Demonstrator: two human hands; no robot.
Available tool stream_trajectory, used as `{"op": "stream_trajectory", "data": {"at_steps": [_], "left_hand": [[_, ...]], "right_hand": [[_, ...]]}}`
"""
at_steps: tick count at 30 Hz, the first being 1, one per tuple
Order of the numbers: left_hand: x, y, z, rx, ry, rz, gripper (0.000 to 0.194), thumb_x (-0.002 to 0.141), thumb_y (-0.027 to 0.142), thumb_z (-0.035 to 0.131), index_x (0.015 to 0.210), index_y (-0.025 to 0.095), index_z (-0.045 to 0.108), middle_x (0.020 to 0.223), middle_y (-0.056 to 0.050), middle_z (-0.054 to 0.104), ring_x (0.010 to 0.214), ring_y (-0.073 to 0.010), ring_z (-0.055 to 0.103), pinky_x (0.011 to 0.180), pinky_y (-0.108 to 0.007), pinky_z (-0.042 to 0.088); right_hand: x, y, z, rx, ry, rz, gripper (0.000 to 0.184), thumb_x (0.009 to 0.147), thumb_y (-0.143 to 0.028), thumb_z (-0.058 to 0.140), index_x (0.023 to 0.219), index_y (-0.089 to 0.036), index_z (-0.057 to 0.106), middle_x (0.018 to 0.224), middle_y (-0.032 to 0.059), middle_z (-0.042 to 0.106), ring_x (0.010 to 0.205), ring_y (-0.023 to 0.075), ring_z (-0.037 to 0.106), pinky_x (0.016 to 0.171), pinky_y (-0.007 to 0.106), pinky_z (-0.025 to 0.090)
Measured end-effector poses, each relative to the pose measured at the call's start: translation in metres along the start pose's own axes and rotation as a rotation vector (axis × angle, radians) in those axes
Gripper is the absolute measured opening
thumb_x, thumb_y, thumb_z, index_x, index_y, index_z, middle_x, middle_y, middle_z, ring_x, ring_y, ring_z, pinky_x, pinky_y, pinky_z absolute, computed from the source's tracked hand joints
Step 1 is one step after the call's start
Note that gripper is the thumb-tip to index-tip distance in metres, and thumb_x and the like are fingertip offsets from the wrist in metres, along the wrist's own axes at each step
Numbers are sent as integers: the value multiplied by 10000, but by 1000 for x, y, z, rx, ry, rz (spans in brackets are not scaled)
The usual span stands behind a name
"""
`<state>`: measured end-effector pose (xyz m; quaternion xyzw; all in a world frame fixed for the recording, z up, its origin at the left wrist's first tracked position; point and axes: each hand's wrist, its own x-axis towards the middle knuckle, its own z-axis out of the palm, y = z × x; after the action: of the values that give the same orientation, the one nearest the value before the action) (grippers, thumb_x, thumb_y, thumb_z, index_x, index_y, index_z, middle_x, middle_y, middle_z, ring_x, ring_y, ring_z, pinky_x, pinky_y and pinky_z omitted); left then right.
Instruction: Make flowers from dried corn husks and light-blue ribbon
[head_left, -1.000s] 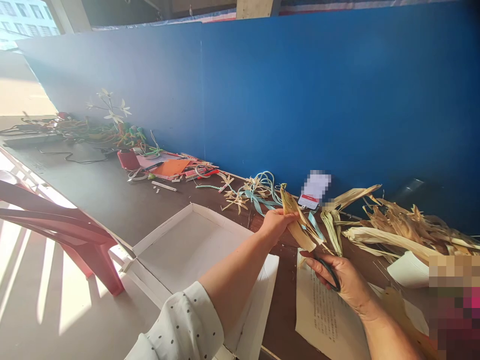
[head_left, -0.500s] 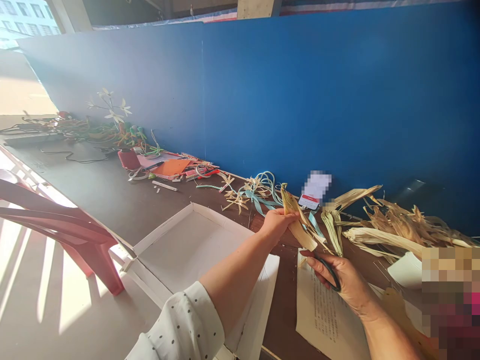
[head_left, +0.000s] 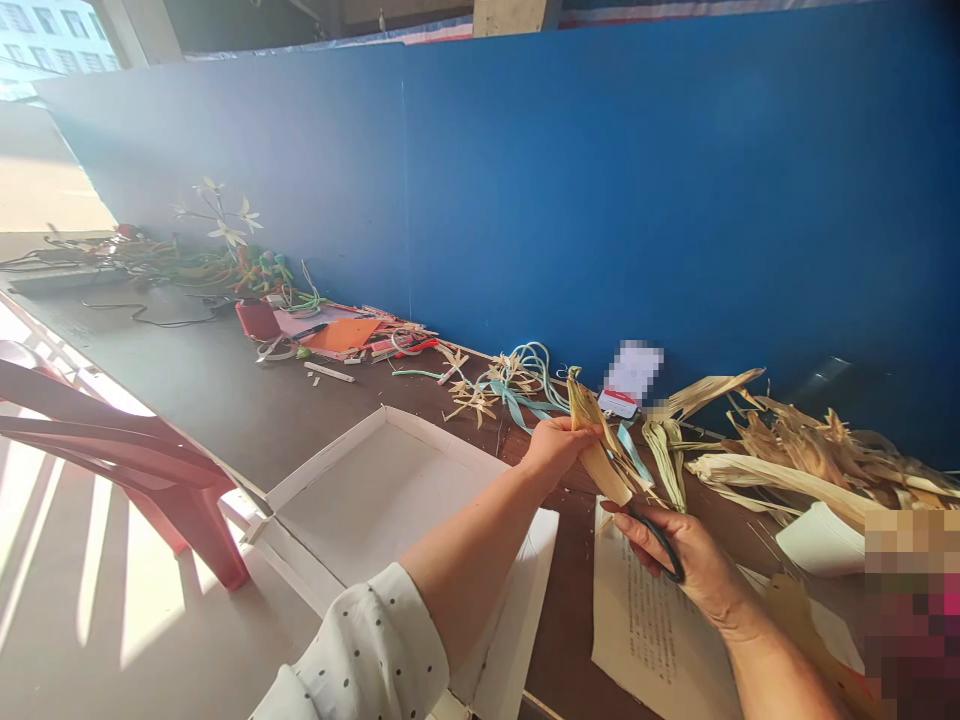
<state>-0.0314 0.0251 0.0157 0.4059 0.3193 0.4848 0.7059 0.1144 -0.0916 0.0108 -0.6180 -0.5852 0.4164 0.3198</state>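
Pinched in my left hand (head_left: 559,447) is a dry corn husk (head_left: 602,472), its wide end hanging down to the right. My right hand (head_left: 686,560) is closed on a pair of scissors (head_left: 661,545) with dark handles. The scissors are just below the lower end of the husk; their blades are mostly hidden, so I cannot tell if they touch it. Under my right hand lies a printed sheet (head_left: 637,630). Behind the husk, a light blue ribbon (head_left: 636,455) and a greenish husk bunch (head_left: 666,465) rest on the table.
A white box lid (head_left: 360,490) lies left of my forearm. Several husk flowers (head_left: 474,400) are by the blue partition (head_left: 600,200). More dry husks (head_left: 817,450) and a white cup (head_left: 821,540) stand at right. A red chair (head_left: 172,480) is at left.
Both hands keep nearly the same place. The husk has shifted and turned very slightly; the scissors hand has hardly moved.
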Motion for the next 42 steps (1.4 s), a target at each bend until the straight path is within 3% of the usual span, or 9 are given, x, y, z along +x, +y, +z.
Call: {"op": "stream_trajectory", "data": {"at_steps": [6, 12, 29, 42], "left_hand": [[-1, 1, 0, -3, 0, -1, 185, 604, 264, 729, 679, 107, 665, 650, -28, 594, 584, -108, 527, 596, -239, 434], [0, -1, -1, -10, -6, 10, 214, 597, 291, 732, 686, 110, 662, 642, -24, 589, 577, -108, 518, 592, -245, 428], [-2, 2, 1, -37, 23, -22, 178, 638, 269, 716, 704, 106, 683, 650, -33, 612, 578, -101, 526, 598, -228, 432], [-4, -3, 3, 44, 8, -40, 272, 636, 352, 718, 754, 109, 682, 678, -33, 598, 593, -101, 519, 579, -221, 394]], "right_hand": [[1, 5, -1, -23, 12, 1, 490, 789, -544, 600, 1041, -135, 692, 455, -50, 415, 456, 100, 362, 463, 251, 272], [1, -1, 1, -61, 70, 17, 461, 734, -585, 624, 913, -173, 730, 436, -49, 399, 441, 106, 355, 451, 250, 271], [2, -1, 4, -44, 109, 35, 543, 710, -603, 627, 986, -142, 710, 425, -56, 391, 424, 116, 356, 446, 265, 271], [-1, -3, 1, -42, 59, 8, 385, 743, -562, 624, 864, -205, 704, 458, -49, 422, 463, 122, 394, 470, 253, 321]]}}
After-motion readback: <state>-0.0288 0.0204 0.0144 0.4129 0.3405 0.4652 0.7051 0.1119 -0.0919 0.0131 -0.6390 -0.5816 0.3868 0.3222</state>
